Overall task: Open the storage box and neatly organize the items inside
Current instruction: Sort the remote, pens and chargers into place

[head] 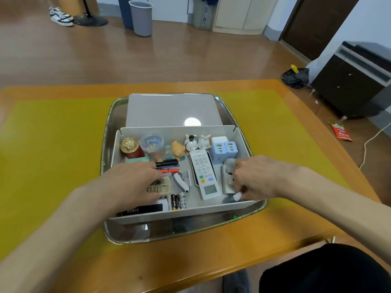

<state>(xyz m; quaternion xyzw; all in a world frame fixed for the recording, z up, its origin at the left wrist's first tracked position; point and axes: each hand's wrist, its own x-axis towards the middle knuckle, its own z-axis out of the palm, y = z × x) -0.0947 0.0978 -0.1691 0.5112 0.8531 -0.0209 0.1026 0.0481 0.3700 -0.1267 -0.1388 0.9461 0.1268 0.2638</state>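
Head view: open box (243, 205) sits on a metal tray (118, 233), lid (169, 108) lying behind it. Left hand (131, 182) rests flat, fingers relaxed, over a beige calculator (164, 188). Right hand (254, 178) curls, pinching a small white item (238, 196) beside the remote (204, 174).

Wood table (275, 240) filled the lower frame, yellow mat (53, 155) on top, metal tray (131, 233) sat on mat, centre frame.
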